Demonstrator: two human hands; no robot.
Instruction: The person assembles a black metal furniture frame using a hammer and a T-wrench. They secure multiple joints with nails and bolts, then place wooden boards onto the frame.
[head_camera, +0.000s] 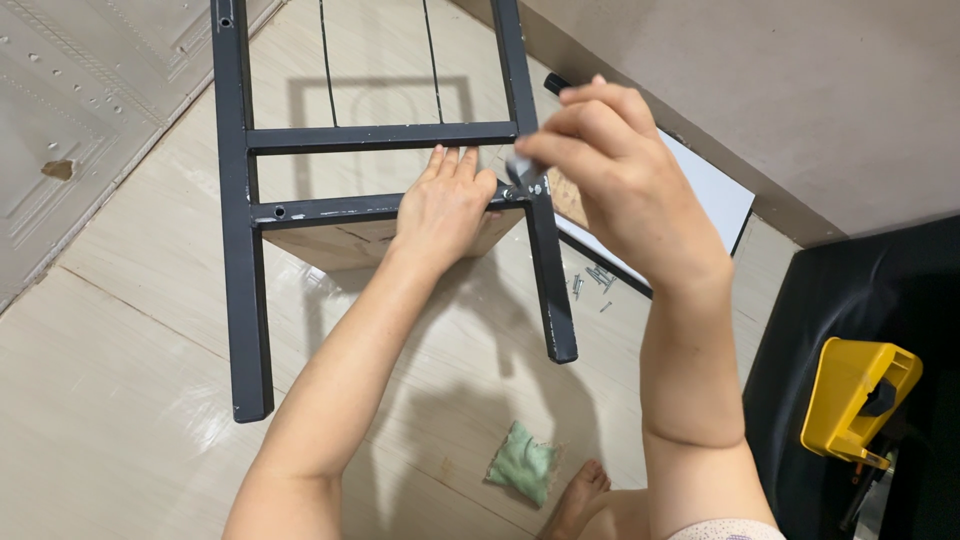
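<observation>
Left hand (445, 205) lies open and flat on the dark metal frame (243, 220) crossbar, steadying it. Right hand (600, 165) pinches a small silvery tool (520, 172) at the 3 o'clock corner joint. A slip could strip it; loose screws (595, 280) lie at 5 o'clock.

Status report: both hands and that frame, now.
Left hand flat on dark metal frame crossbar. Right hand pinching small metal tool at corner joint. Loose screws on floor nearby.

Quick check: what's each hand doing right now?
Left hand: open, flat on the frame crossbar.
Right hand: closed, pinching a small metal tool at the frame joint.
</observation>
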